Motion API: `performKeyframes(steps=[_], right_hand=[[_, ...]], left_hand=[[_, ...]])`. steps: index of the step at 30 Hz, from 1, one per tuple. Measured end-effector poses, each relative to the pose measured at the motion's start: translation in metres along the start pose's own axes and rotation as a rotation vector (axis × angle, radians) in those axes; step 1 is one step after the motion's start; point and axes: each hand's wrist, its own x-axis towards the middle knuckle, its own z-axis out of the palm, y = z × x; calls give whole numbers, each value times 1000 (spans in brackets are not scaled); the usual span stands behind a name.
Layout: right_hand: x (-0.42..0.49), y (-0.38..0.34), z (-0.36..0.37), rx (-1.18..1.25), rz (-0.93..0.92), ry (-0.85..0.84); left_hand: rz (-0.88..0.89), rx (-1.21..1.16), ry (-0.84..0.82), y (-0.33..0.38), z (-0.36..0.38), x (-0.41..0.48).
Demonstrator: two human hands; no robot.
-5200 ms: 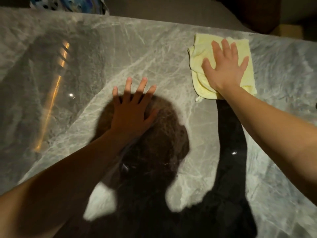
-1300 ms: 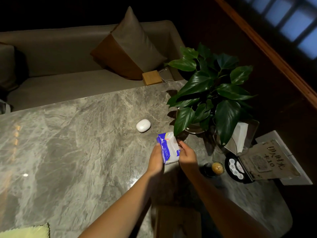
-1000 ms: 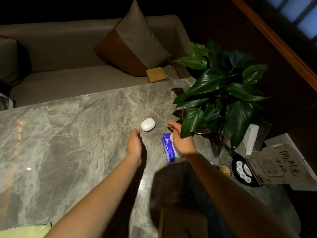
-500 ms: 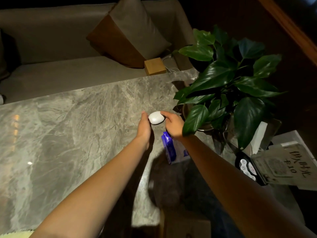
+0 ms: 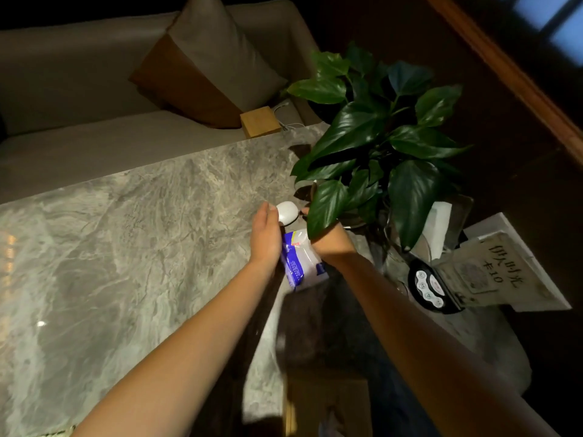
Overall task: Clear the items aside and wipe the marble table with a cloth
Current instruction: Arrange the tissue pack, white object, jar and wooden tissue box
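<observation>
The grey marble table (image 5: 132, 247) fills the left and middle of the view. A small white oval case (image 5: 287, 211) is pinched between my two hands, right beside the plant's lowest leaves. My left hand (image 5: 265, 234) presses its fingertips on the case's left side. My right hand (image 5: 331, 244) reaches it from the right, and a leaf partly hides its fingers. A blue and white tissue packet (image 5: 303, 263) lies on the marble between my wrists. A sliver of the yellow cloth (image 5: 58, 433) shows at the bottom left edge.
A leafy potted plant (image 5: 378, 146) stands at the table's right end. Beside it are a black remote (image 5: 430, 287), a white sign stand (image 5: 501, 266) and a tissue holder (image 5: 441, 228). A sofa with a cushion (image 5: 214, 64) and a wooden block (image 5: 260, 121) lies beyond the far edge.
Five seconds ago my right hand pressed the cloth on the marble. Since then I set the tissue packet down, and both hands closed on the white case and shifted it toward the plant.
</observation>
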Motion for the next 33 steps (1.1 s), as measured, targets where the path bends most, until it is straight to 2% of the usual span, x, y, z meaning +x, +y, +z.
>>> performKeyframes(steps=[2, 5, 7, 12, 17, 22, 27, 33], right_hand=[[-14, 17, -13, -38, -69, 75], [-33, 48, -34, -43, -102, 87], [-49, 68, -47, 34, -91, 110], [-94, 117, -63, 259, -19, 206], [-127, 160, -48, 476, 88, 367], [-127, 171, -33, 633, 186, 328], [-115, 168, -27, 723, 202, 299], [-110, 164, -37, 714, 158, 295]], left_hand=[[208, 79, 33, 3, 4, -29], [290, 169, -202, -19, 15, -62], [221, 265, -358, -36, 29, -81], [-112, 206, -567, -55, 63, -121], [-116, 202, -555, -48, 91, -139], [-146, 166, -547, -49, 108, -137], [-162, 118, -531, -53, 119, -130], [-142, 126, -514, -47, 126, -126]])
